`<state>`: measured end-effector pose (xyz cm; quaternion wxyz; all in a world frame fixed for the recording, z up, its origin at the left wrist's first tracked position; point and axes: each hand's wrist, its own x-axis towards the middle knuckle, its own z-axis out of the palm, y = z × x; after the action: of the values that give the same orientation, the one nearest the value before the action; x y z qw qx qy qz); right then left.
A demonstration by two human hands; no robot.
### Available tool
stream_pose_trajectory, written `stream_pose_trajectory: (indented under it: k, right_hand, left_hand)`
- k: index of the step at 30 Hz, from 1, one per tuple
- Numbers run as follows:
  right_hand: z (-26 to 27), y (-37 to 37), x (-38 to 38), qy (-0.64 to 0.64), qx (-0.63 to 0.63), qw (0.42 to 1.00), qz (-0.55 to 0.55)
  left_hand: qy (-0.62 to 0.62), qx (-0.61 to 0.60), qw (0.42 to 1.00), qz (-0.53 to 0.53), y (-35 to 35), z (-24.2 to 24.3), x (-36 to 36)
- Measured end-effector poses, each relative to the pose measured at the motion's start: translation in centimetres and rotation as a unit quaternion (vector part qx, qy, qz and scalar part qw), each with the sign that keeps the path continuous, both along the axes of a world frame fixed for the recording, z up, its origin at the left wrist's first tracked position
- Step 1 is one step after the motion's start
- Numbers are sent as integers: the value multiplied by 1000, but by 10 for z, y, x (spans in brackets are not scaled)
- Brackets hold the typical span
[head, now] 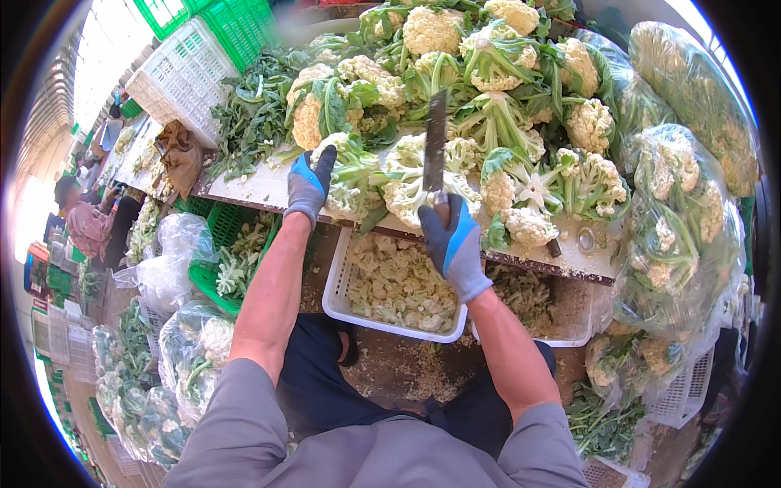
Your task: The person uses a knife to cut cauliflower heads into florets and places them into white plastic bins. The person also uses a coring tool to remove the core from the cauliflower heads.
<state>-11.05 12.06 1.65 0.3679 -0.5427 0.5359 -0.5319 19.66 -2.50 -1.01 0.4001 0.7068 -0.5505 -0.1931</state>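
Observation:
My right hand [450, 241], in a grey and blue work glove, grips the handle of a wide-bladed knife [435, 143]. Its blade points away from me over a cut cauliflower head [406, 177]; whether they touch I cannot tell. My left hand [310, 183], gloved alike, holds the left side of a leafy cauliflower [351, 174] at the table's front edge. Behind both hands rises a heap of whole cauliflowers [433, 30] with their leaves on. A trimmed cauliflower with its pale stem showing [532, 186] lies to the right of the knife.
Below the white tabletop [262, 183] a white crate [390, 329] holds cut florets, with a green crate [204, 274] of trimmings to its left. Bagged cauliflowers [665, 232] stand at the right. A white basket [177, 73] rests back left; a person [91, 219] sits farther off.

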Motion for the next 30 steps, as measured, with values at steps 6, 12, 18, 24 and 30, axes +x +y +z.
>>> stream_pose_trajectory:
  k: [6, 12, 18, 24, 30]
  right_hand:
    - [-5, 37, 25, 100, -32, 990, 98]
    - [-28, 37, 54, 101, -13, 989, 104]
    - [-19, 32, 85, 178, 34, 979, 94]
    - [-21, -12, 93, 166, 46, 982, 74]
    - [-25, -87, 108, 297, 91, 942, 125]
  left_hand:
    - [150, -106, 982, -49, 9, 11, -55]
    - [176, -97, 978, -49, 7, 11, -52]
    - [135, -152, 979, -1, -8, -1, -66]
    - [113, -123, 986, -19, -27, -27, -58]
    - [105, -139, 985, -12, -27, -17, -62]
